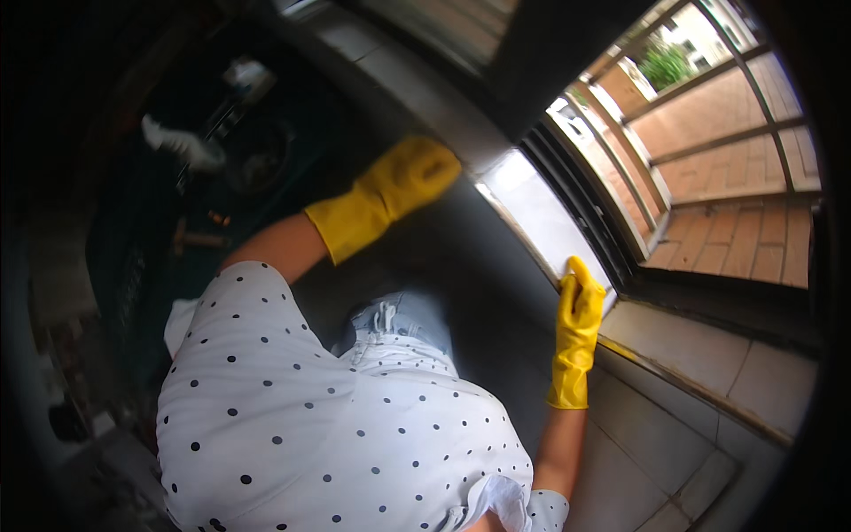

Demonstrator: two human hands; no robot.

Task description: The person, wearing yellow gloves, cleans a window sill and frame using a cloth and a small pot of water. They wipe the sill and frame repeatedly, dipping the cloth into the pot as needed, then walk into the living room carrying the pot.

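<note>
Both of my hands wear yellow rubber gloves. My left hand (390, 197) is raised in front of the dark wall below the window, close to the ledge. It looks curled into a fist, a little smeared by motion; whatever it may hold is hidden. Farther right, my right hand (577, 330) is at the edge of the pale window sill (551, 217). Its fingers are bent and drawn together, with the tips by the sill's front edge. I cannot make out anything between them.
Beside the sill is a dark window frame (589, 208) with metal bars (709, 137) over brick paving. Light tiles (687, 350) line the ledge on the right. At left, a dark area holds a white bottle-like object (184, 146) and a hammer-like tool (202, 239).
</note>
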